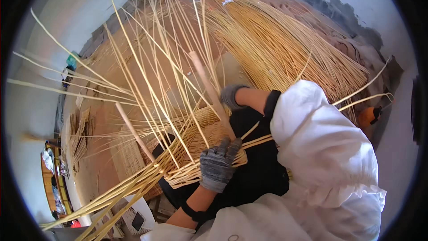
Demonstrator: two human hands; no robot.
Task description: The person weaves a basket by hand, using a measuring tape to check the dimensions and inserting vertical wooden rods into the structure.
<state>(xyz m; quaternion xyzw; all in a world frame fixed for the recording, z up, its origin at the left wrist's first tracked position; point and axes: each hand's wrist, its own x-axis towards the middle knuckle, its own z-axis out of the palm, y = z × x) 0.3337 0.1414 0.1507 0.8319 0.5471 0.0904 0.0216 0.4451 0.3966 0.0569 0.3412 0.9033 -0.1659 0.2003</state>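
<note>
A partly woven wicker basket [207,129] rests across my lap, with long upright willow rods [145,80] fanning out from its edges. My left hand [216,166], in a grey knitted glove, grips the near woven edge at the foot of a thick wooden post [206,80]. Further away, my right hand [232,97], gloved the same way, is beside that post; its fingers are mostly hidden. A second wooden post [133,129] stands at the basket's left corner. Loose rods [120,192] trail out from that corner toward the lower left.
A big bundle of willow rods [276,40] lies on the floor at the far right. Woven panels [80,129] and a shelf with items [53,178] are at the left. A phone [137,222] lies on papers at the lower left. An orange object [368,116] sits by the right wall.
</note>
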